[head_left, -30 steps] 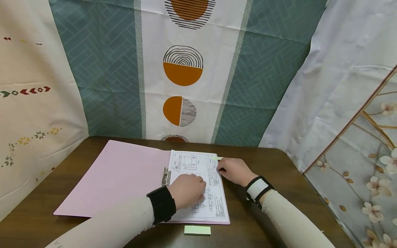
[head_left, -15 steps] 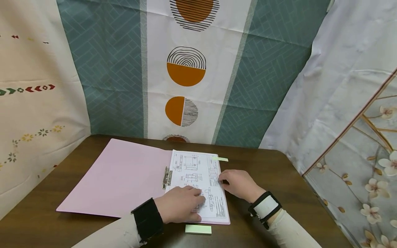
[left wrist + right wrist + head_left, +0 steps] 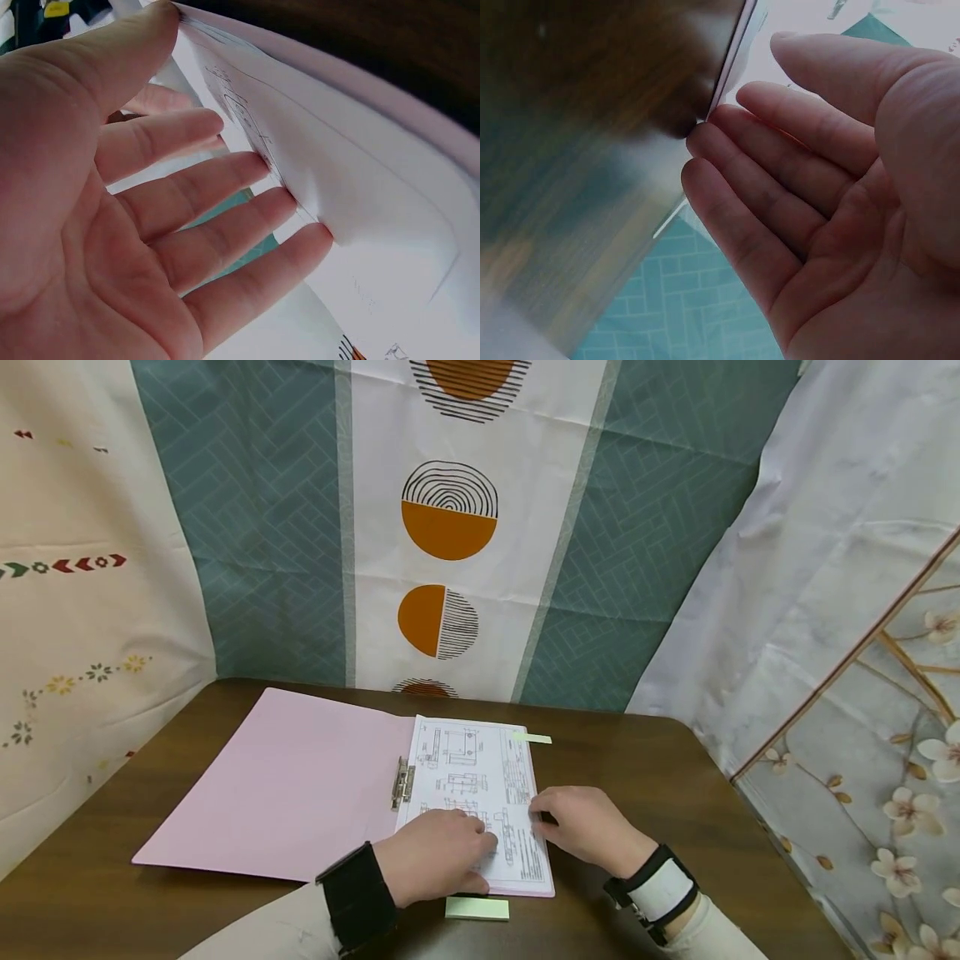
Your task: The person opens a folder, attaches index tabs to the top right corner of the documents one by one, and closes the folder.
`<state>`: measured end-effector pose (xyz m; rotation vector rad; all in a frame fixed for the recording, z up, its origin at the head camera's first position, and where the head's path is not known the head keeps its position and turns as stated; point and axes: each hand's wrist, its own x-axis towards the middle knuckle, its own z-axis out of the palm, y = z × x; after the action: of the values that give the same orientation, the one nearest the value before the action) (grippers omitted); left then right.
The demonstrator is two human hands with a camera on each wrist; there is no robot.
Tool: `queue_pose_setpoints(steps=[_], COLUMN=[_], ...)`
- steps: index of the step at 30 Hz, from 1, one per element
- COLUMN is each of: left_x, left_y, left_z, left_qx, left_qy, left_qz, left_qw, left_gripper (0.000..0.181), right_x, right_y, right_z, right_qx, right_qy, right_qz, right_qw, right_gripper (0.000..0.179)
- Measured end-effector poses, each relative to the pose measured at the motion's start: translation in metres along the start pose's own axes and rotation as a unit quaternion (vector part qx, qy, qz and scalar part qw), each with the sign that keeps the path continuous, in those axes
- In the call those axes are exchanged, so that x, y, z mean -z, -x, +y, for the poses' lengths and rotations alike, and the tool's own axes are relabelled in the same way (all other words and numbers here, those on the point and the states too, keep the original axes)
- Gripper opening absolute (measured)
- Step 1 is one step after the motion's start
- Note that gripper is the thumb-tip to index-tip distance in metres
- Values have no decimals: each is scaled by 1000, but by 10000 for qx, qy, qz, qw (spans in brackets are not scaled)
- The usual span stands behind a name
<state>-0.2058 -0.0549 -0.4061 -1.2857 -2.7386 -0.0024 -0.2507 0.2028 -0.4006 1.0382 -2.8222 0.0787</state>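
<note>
A pink folder (image 3: pixel 292 785) lies spread on the table, its metal clip (image 3: pixel 402 783) along the spine. White sheets printed with technical drawings (image 3: pixel 461 752) fill its right side. A pale green sticky tab (image 3: pixel 534 738) juts from their upper right edge. My left hand (image 3: pixel 435 856) rests on the lower part of the top sheet; in the left wrist view its spread fingertips (image 3: pixel 319 232) touch the paper. At the right edge of the sheets is my right hand (image 3: pixel 588 827). The right wrist view shows its relaxed fingers (image 3: pixel 735 217) at the folder's edge, thumb apart.
A pad of pale green sticky notes (image 3: pixel 477 908) lies just in front of the folder, close to the left hand. Around it is the brown wooden table (image 3: pixel 637 768). Patterned cloths (image 3: pixel 285 543) hang behind and at both sides.
My left hand has come down and toward me, flattening onto the sheet. My right hand has slid from the tab down the right edge, leaving the tab sticking out.
</note>
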Motion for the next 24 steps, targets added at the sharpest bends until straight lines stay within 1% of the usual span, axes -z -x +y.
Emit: queue_pose_setpoints(steps=[4,8,11,13,15,18,21,24], left_x=[4,4,5,6,6,4,3,2], left_y=[0,1,2,3,3,1,-1,-1], left_z=[-1,-2,-2,0,3,10,16,20], left_qx=[-77,-93,-104,-132,-187,-299,-393,-418], left_qy=[47,209,262,208,49,-318,-700,-888], left_qz=[98,46,35,66,104,138,188,287], left_qw=[9999,9997,9996,9997,9998,9989,9966,9948], left_gripper=[39,37,28,19,13,7,7,7], right_x=[3,2,0,0,0,1,3,5], right_y=[6,7,6,5,5,5,5,6], right_z=[-1,0,1,2,2,2,2,2], right_qx=[88,28,-28,-82,-130,-233,-374,-494], right_qy=[-72,-184,-283,-331,-396,-499,-643,-741], right_qz=[153,147,114,109,94,35,-39,-55], right_qw=[9998,9997,9995,9994,9991,9985,9972,9960], right_gripper=[13,11,10,9,9,9,8,7])
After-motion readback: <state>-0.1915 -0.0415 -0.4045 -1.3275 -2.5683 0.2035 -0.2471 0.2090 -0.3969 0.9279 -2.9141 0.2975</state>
